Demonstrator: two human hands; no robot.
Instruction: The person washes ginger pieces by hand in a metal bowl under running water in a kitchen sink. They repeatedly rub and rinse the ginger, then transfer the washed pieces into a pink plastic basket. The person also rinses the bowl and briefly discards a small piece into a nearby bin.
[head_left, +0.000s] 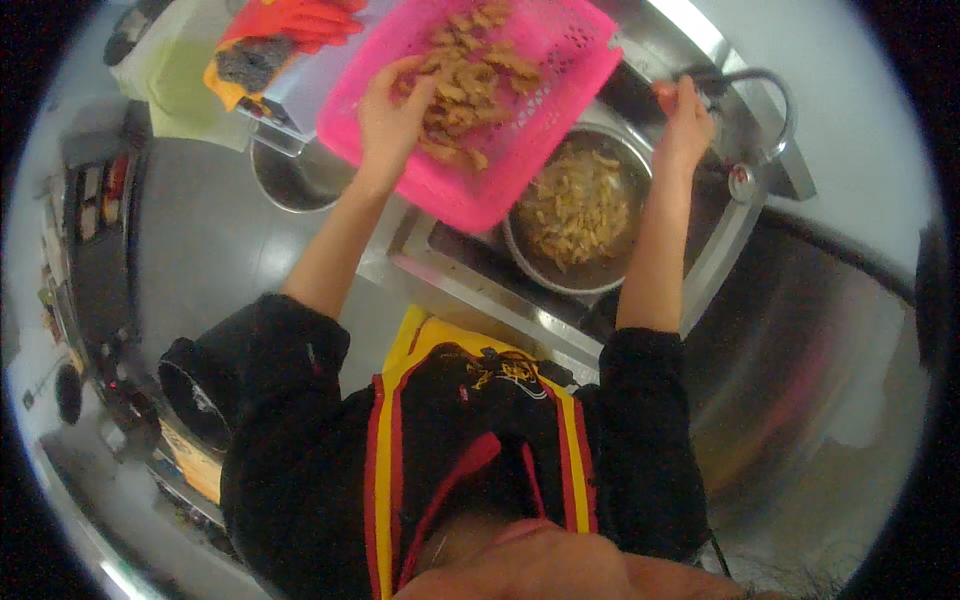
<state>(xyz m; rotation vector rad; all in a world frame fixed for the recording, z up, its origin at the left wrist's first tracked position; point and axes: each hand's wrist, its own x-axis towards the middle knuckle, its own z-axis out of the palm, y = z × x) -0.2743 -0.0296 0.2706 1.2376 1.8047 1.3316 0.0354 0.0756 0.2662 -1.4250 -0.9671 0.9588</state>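
Observation:
A pink plastic basket [460,200] with a perforated side sits tilted over the sink's left part. Knobbly brown food pieces [462,95], whose kind I cannot tell, lie in it. My left hand [392,112] reaches into the basket beside these pieces, thumb and forefinger apart. At the sink's far right, next to the curved faucet [785,100], my right hand [685,125] is raised with its fingers closed. Something reddish shows at its fingertips, too blurred to name. Below the hands stands a round metal pot [515,245] holding similar pale brown pieces [580,210] in liquid.
The metal sink [480,290] has a raised front rim near my body. Left of the basket are another metal pot [265,180], red-orange gloves [310,25] and a pale green container [195,95]. A dark round bin [190,400] stands by my left elbow.

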